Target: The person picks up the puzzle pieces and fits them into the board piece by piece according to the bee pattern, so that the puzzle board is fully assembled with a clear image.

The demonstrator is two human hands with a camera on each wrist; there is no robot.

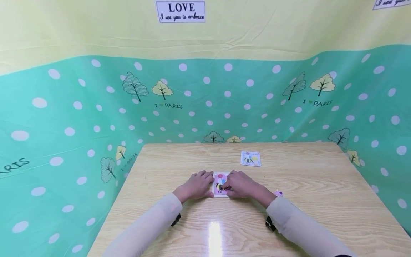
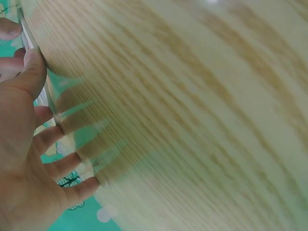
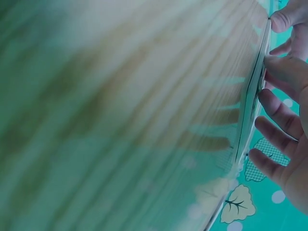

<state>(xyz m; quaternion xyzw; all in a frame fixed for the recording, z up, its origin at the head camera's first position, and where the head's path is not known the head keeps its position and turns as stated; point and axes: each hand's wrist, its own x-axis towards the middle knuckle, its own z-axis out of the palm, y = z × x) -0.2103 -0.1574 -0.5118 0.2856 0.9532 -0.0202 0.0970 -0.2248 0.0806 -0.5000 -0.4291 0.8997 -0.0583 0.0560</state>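
Observation:
A small white-bordered picture board [image 1: 221, 195] lies flat on the wooden table, with a pink picture of a striped bee and balloons. My left hand [image 1: 199, 185] rests at its left edge, fingers spread and thumb near the lower corner; the left wrist view shows these fingers [image 2: 72, 166] fairly straight. Over the right side of the board, my right hand [image 1: 242, 184] touches the picture with a fingertip, its thumb at the near edge. In the right wrist view the other fingers [image 3: 276, 137] are loosely bent. Part of the picture is hidden under the right hand.
Beyond the board lies a second card [image 1: 250, 159] with a similar bee picture. A small purple and pink piece [image 1: 278, 193] sits by the right forearm, partly covered. A green and yellow patterned cloth [image 1: 208, 103] hangs around the wooden table [image 1: 179, 157].

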